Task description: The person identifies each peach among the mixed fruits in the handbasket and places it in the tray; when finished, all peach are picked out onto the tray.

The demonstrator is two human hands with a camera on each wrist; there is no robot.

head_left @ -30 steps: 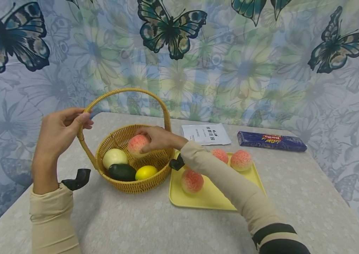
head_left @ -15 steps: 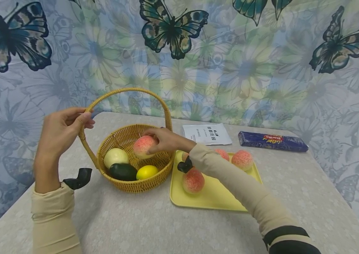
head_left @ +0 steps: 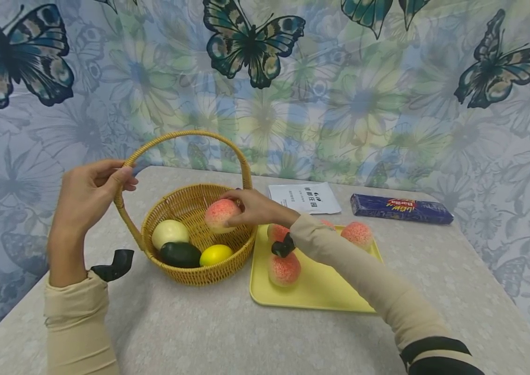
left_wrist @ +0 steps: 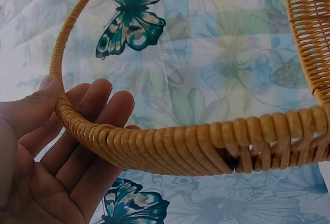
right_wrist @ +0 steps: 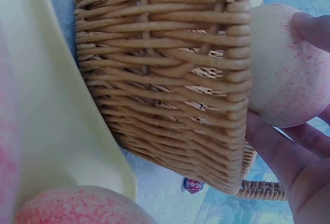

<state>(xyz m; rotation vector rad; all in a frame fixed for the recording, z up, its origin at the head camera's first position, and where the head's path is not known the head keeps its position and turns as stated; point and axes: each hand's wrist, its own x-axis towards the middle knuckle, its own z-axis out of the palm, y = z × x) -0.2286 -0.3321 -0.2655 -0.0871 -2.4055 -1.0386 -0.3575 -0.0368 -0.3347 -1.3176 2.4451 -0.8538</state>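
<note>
My left hand (head_left: 88, 195) pinches the left side of the wicker basket's handle (head_left: 185, 134), thumb on one side and fingers behind it. In the left wrist view the thumb and fingers wrap the woven handle (left_wrist: 149, 144). My right hand (head_left: 260, 207) grips a pink-and-cream peach (head_left: 222, 214) over the right part of the basket (head_left: 199, 277). The right wrist view shows this peach (right_wrist: 289, 74) at the basket rim, between thumb and fingers. Inside the basket lie a pale round fruit (head_left: 169, 234), a dark green oval one (head_left: 180, 254) and a yellow lemon (head_left: 215, 255).
Right of the basket is a yellow tray (head_left: 312, 299) with several peaches, one at its near left (head_left: 284, 269) and one at its right (head_left: 356, 235). Behind it lie a white packet (head_left: 304, 198) and a dark blue Barilla box (head_left: 401, 209). A butterfly-print cloth (head_left: 363, 99) hangs behind the table.
My right hand has moved to the right with the peach, from the basket's middle toward its right rim. The left hand keeps hold of the handle.
</note>
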